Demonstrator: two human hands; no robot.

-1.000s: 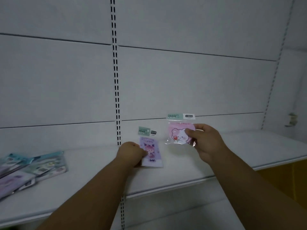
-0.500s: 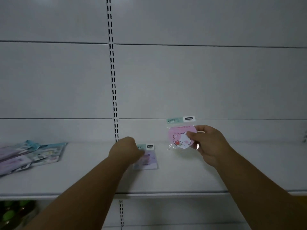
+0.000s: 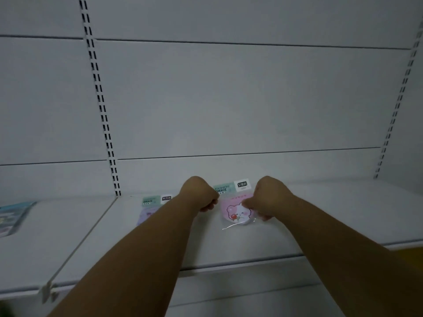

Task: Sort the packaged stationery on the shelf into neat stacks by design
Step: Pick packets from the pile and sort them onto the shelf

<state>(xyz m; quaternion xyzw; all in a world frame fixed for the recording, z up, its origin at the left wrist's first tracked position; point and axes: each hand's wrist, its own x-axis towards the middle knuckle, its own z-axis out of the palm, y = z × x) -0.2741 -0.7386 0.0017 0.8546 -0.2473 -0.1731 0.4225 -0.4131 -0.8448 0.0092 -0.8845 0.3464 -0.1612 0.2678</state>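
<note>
A pink pack with a cartoon bear [image 3: 234, 212] and a green header card rests low over the white shelf [image 3: 229, 243], near the back wall. My right hand [image 3: 269, 197] grips its right side. My left hand [image 3: 199, 194] is curled at its left edge and appears to pinch it. A purple pack [image 3: 147, 210] with the same green header lies flat on the shelf to the left. My left forearm hides part of it.
Several blue and purple packs [image 3: 12, 217] lie overlapped at the far left of the shelf. A slotted upright [image 3: 103, 110] runs up the back wall, and another stands at the right edge. A plastic clip [image 3: 47, 291] sits on the shelf's front lip.
My left hand let go of the purple pack and moved right to the pink bear pack. My right hand lowered the pink pack toward the shelf.
</note>
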